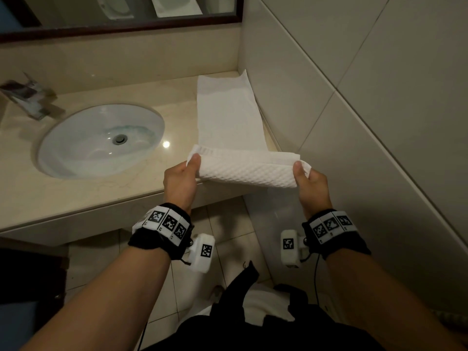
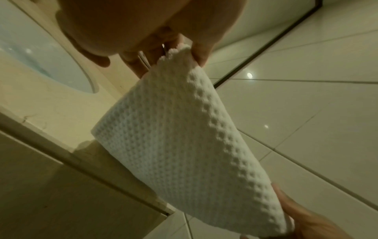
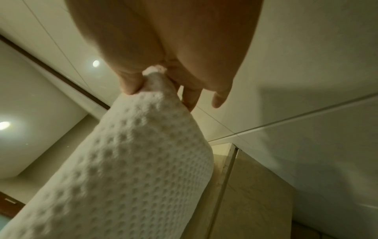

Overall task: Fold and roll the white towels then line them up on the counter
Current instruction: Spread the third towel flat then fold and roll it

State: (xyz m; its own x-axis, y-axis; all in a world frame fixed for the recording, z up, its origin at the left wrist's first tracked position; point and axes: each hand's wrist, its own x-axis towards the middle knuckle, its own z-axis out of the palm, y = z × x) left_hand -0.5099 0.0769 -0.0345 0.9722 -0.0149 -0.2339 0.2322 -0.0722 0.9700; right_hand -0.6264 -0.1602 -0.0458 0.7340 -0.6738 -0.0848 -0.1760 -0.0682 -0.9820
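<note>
The left hand (image 1: 180,179) and right hand (image 1: 311,184) each pinch a near corner of the white towel (image 1: 229,122), which stretches away from them along the counter (image 1: 83,191).

A glossy beige stone counter (image 1: 83,196) is being lit from above, a small light spot glinting beside the oval white basin (image 1: 101,140) sunk into it. A chrome tap (image 1: 30,100) is standing at the far left. A dark-framed mirror (image 1: 121,29) is hanging above, large pale wall tiles (image 1: 379,97) are rising at right, and light floor tiles (image 1: 228,224) are lying below.
</note>
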